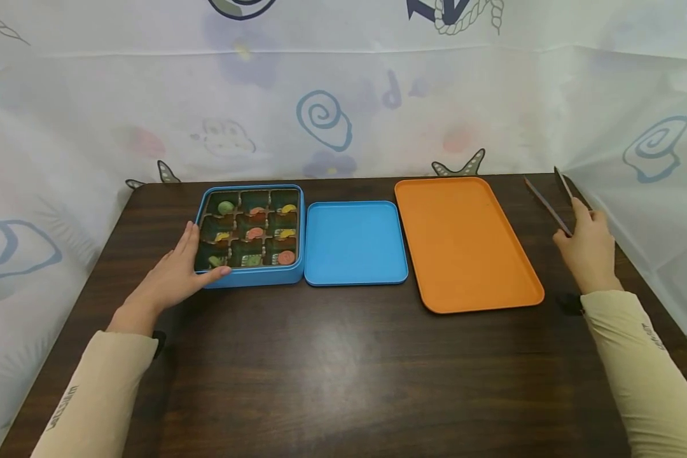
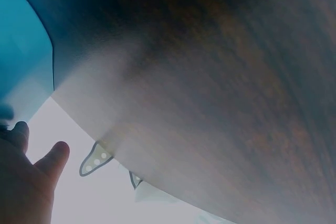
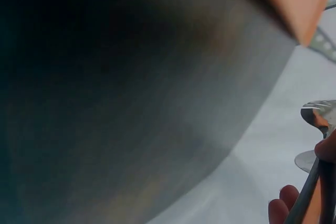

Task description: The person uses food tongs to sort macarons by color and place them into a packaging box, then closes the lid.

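A blue box [image 1: 257,277] stands at the left of the table, its dark insert divided into several compartments with small green, yellow and orange-pink pieces [image 1: 254,233]. My left hand [image 1: 168,277] rests against its left side with straight fingers, the thumb lying at the front rim. In the left wrist view, only part of that hand [image 2: 31,182] shows beside the blue wall. At the far right, my right hand [image 1: 589,251] grips metal serving tongs [image 1: 549,208], their two arms apart. The right wrist view shows a fork-like end [image 3: 314,116] and a rounded end; nothing is between them.
A flat blue tray or lid [image 1: 355,245] lies just right of the box. Beside it is a larger orange tray [image 1: 469,248], between the blue one and my right hand. The dark wooden table [image 1: 332,369] ends at a patterned white cloth [image 1: 378,114] behind.
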{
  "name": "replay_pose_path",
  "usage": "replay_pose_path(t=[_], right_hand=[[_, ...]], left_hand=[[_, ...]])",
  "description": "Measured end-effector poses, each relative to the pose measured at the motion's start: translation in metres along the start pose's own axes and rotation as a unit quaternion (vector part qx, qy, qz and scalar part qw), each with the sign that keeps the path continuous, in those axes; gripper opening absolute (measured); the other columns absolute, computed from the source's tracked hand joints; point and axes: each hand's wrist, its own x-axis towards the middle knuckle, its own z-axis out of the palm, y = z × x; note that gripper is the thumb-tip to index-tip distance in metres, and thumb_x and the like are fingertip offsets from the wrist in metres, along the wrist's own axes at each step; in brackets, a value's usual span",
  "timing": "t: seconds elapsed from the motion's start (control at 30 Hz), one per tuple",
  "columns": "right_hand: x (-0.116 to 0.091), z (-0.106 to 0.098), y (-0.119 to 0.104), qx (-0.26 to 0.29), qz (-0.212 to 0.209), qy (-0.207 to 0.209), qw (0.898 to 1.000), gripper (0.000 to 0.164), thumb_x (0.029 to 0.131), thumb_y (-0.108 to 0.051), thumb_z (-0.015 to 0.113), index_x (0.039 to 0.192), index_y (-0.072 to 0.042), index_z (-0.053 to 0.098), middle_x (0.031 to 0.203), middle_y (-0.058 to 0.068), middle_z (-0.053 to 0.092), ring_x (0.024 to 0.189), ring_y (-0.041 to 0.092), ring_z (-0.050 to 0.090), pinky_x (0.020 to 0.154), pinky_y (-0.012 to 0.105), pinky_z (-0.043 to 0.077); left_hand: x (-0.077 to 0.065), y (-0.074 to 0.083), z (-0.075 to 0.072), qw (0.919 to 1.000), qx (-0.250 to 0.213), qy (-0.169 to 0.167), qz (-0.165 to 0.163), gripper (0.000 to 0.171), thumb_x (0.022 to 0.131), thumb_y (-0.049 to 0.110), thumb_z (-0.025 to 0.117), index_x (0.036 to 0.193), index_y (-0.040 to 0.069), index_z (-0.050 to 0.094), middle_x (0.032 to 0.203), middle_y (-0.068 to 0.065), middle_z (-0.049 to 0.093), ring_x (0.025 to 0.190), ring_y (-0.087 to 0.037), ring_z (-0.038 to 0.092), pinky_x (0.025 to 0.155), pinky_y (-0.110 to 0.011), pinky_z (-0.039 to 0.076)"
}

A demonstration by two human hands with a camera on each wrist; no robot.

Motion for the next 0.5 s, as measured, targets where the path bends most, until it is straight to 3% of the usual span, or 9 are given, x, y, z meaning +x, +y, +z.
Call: replay_pose_path(t=[0.5], right_hand=[[-0.005,0.005,0.034,-0.019,0.061,-0.070,0.995,0.067,0.090,-0.010,0.050,0.147,0.007,0.019,0.128,0.048,0.028,0.097,0.068,0.038,0.083,0.071,0.034]], left_hand=[[0.000,0.001,0.000,1.0000,0.003,0.003,-0.003,0.113,0.085,0.072,0.044,0.146,0.004,-0.023,0.154,-0.014,-0.029,0.137,-0.057,0.011,0.105,-0.073,0.014]])
